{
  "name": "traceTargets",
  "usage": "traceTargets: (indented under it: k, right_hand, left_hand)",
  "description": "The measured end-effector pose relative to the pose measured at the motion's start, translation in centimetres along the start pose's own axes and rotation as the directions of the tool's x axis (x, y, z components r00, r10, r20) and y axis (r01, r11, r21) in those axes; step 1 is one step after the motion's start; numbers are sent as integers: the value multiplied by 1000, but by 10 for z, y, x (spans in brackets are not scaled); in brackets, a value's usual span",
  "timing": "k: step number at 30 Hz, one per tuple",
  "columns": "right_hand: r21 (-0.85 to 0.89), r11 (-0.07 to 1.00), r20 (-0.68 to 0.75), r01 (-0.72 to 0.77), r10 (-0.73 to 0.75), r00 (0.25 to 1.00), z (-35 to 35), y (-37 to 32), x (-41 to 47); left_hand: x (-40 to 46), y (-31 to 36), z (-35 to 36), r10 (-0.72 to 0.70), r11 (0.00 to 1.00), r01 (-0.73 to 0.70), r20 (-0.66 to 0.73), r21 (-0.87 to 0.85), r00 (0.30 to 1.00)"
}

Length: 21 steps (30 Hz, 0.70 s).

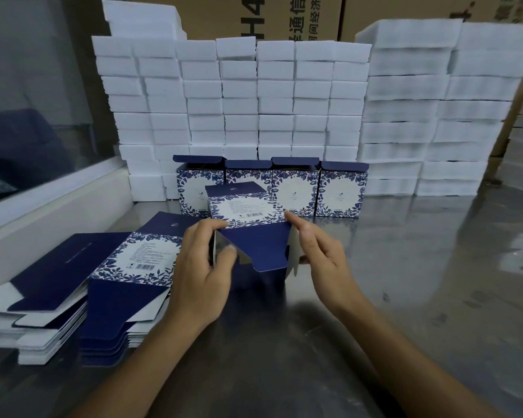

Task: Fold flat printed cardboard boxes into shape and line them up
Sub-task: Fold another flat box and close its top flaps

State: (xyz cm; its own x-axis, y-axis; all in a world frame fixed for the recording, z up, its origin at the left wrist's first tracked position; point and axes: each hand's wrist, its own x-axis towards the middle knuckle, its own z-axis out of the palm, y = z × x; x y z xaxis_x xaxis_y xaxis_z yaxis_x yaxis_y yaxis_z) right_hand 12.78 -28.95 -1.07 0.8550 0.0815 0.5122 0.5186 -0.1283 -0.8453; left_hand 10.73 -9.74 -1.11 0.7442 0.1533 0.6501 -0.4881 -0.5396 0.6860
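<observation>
Four finished blue-and-white floral printed cardboard boxes (272,188) stand in a row at the back of the steel desk (420,267), lids up, against stacked white foam blocks (254,101); the fifth, half-formed floral box (248,220), is held just in front of them, bottom flaps toward the camera. Left hand (201,276) pinches its left edge with the thumb curled over a side flap, while the right hand (320,260) pinches the right corner, navy flap (261,248) hanging loose between. Judged light, thin, springy card that creases easily: hold at scored edges, press flaps not panels; flat printed blanks (103,285) wait stacked at left.
</observation>
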Motion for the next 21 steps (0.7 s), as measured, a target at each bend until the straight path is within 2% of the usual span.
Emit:
traceTargets:
  k: [3, 5, 7, 9, 14, 21]
  right_hand:
    - [-4, 999, -3, -42, 42, 999, 0, 1, -1]
    - [58, 997, -18, -58, 59, 998, 1, 1, 0]
    - [112, 992, -40, -58, 62, 997, 3, 0, 1]
    - [96, 995, -81, -33, 41, 996, 6, 0, 2]
    - [-110, 994, -72, 25, -33, 997, 8, 1, -2]
    - [-301, 946, -202, 123, -189, 961, 6, 2, -2]
  left_hand:
    - [-1, 1, 2, 31, 999, -31, -7, 40, 999]
    - [-1, 2, 2, 38, 999, -37, -37, 35, 999]
    - [0, 3, 1, 39, 999, -38, -63, 21, 997]
    - [1, 3, 0, 38, 999, -37, -88, 17, 995]
    - [0, 8, 1, 2, 1000, 0, -136, 13, 991]
    - [-3, 10, 3, 21, 1000, -19, -123, 16, 992]
